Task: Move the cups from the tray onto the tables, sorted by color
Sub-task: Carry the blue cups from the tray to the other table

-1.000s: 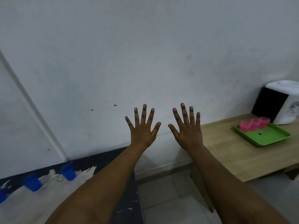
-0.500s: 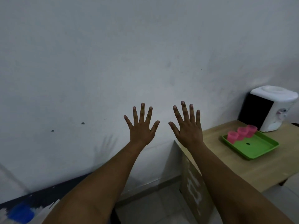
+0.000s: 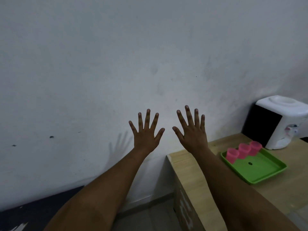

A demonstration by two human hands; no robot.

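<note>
Three pink cups (image 3: 243, 151) stand in a row along the far-left edge of a green tray (image 3: 263, 174), which lies on a light wooden table (image 3: 188, 165) at the right. My left hand (image 3: 146, 134) and my right hand (image 3: 193, 132) are raised in front of the white wall, backs toward me, fingers spread and empty. My right hand is left of the tray and apart from it. No blue cups are in view.
A white and black water dispenser (image 3: 275, 122) stands on the wooden table behind the tray. The corner of a dark table (image 3: 25, 215) with white patches shows at the bottom left. Tiled floor (image 3: 150, 215) lies between the two tables.
The view has swung to the right: the dark table with its blue cups has slid out at the lower left, and the tray and dispenser sit nearer. Both hands stay raised and spread.
</note>
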